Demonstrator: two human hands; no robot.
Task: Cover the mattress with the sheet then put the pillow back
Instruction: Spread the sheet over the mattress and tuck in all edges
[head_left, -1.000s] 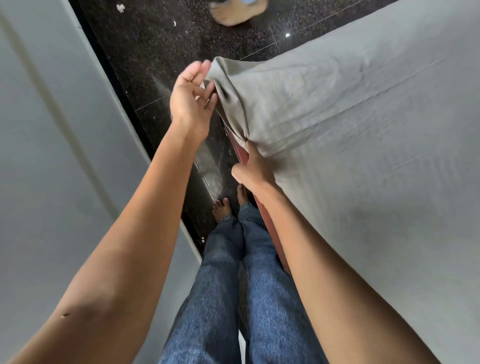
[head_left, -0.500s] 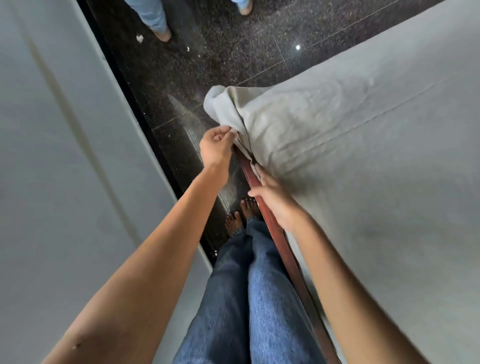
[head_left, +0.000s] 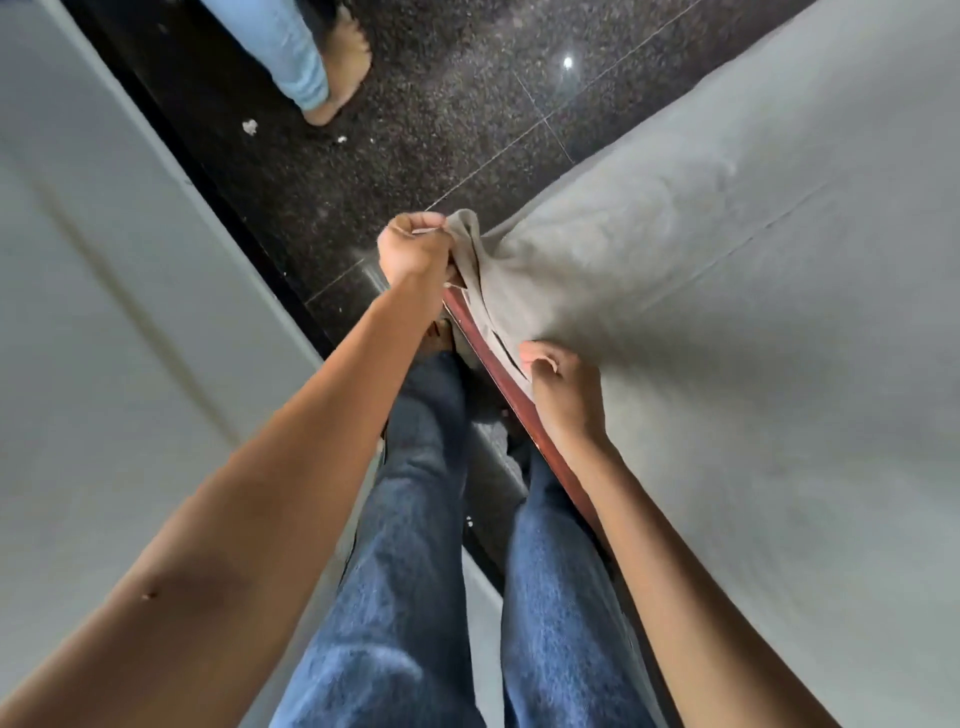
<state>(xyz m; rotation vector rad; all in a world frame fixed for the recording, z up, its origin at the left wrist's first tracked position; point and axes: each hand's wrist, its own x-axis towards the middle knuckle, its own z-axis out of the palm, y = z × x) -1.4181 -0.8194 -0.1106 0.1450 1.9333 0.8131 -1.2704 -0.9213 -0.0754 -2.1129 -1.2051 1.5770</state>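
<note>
Dark speckled floor (head_left: 467, 130) beside bed. Sheet (head_left: 727, 260): grey, spread over mattress, corner bunched at red-brown frame rail (head_left: 488, 353). Left hand (head_left: 413, 249): fist gripping corner, likely pulling it taut. Right hand (head_left: 563, 387): fingers curled, pinching edge for tucking. Pillow: unseen.

Left hand (head_left: 413, 252) at frame centre, fist curled round sheet (head_left: 675, 260) corner; right hand (head_left: 563, 387) lower right of it, fingers curled pinching sheet edge. Both forearms extended.
</note>
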